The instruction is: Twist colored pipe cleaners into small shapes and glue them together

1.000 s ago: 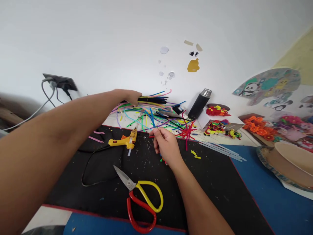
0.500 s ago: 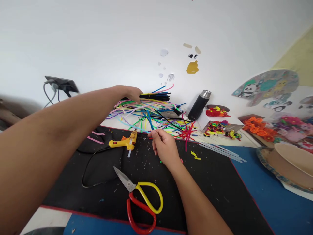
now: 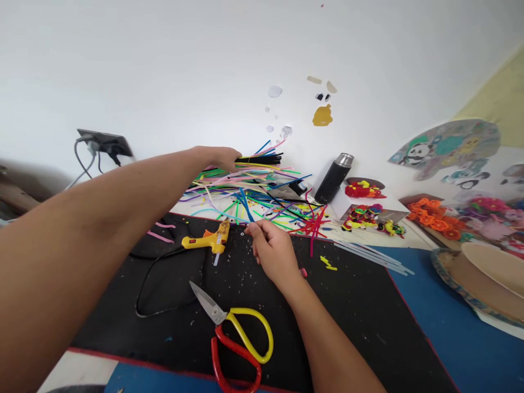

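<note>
My left hand [image 3: 225, 158] reaches to the back of the table, its fingers closed round the left part of a bundle of black pipe cleaners [image 3: 264, 159]. Loose pipe cleaners of many colours [image 3: 229, 191] lie heaped under and around it. Over the black mat, my right hand [image 3: 270, 245] is curled with thumb and forefinger together; what they pinch, if anything, is too small to make out. Just beyond its fingertips are the ends of some blue pipe cleaners [image 3: 246, 204]. A yellow glue gun [image 3: 208, 240] rests left of my right hand.
Scissors [image 3: 229, 327] lie at the front of the black mat [image 3: 347, 316]. Clear glue sticks [image 3: 372, 255], a black bottle [image 3: 333, 180], a white box [image 3: 344, 206] with small figures, and a round tray [image 3: 446, 278] stand to the right.
The black bundle has shifted slightly left and its right ends sit a little lower. My right hand has moved only slightly, and the red bit seen at its fingertips no longer shows.
</note>
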Tool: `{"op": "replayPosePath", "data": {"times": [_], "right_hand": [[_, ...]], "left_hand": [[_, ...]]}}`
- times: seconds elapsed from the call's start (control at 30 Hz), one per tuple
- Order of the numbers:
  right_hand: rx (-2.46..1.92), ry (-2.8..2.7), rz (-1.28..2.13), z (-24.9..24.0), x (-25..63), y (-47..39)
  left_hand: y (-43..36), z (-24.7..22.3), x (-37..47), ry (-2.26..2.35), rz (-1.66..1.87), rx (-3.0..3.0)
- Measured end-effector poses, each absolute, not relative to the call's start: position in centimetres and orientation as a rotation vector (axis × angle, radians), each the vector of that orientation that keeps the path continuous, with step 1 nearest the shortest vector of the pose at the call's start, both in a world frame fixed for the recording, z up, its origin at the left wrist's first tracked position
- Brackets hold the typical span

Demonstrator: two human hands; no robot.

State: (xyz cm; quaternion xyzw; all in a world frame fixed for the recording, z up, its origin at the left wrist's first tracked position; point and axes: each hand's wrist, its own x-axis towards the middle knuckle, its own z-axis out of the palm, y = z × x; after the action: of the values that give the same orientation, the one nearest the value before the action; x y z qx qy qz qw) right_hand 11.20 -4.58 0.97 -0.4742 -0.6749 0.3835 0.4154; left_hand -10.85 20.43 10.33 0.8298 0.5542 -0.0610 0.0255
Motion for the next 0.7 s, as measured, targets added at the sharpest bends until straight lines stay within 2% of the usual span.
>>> {"op": "replayPosePath", "data": {"times": [0.17,0.5,0.7], "right_hand": [[-1.213,-1.772,0.902,1.3,11.2,-4.8],[-1.231,-1.908,0.74,2.2,10.9,-5.1],[-1.213,-1.964,0.659,2.2,10.9,-5.2]], "left_hand": [[20.7,9.9,-10.9,1.717,-0.237,2.624],[21.5,9.3,-11.4,1.771,-0.1,2.615],[20.9,7.3,-11.7,1.786,-0.22,2.66]]}}
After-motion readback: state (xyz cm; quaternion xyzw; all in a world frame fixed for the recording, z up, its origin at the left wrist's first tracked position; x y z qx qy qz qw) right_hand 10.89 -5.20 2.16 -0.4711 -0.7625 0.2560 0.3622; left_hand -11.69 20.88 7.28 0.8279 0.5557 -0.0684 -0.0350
